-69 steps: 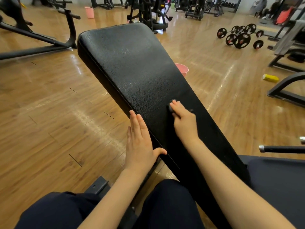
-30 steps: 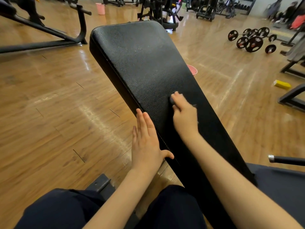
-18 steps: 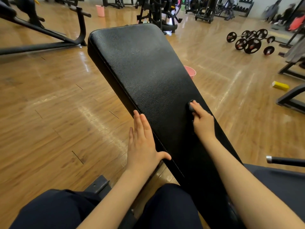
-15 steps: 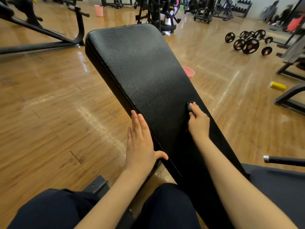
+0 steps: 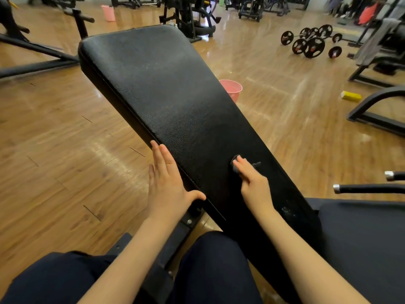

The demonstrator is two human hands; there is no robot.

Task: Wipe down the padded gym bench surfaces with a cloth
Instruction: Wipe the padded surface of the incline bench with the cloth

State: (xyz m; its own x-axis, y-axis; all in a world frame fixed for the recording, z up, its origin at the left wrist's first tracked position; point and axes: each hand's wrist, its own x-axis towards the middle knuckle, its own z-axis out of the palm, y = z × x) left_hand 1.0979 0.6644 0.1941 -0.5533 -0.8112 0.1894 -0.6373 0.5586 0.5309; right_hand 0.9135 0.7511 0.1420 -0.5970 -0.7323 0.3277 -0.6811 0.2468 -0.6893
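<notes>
A long black padded bench back slopes away from me, wide at the far end and narrow near my lap. My right hand lies on its lower part, fingers curled over a small dark cloth that shows only at the fingertips. A dark scrap of the same cloth pokes out at the hand's right side. My left hand rests flat against the pad's left edge with straight fingers and the thumb hooked onto the top surface.
A pink bucket stands on the wooden floor behind the pad's right edge. Barbells with plates lie far right. Black machine frames and a chrome-tipped handle sit to the right, a yellow block near them.
My right hand with the cloth has slid across the lower pad, out to the right edge and now back toward the middle. My left hand has stayed on the left edge.
</notes>
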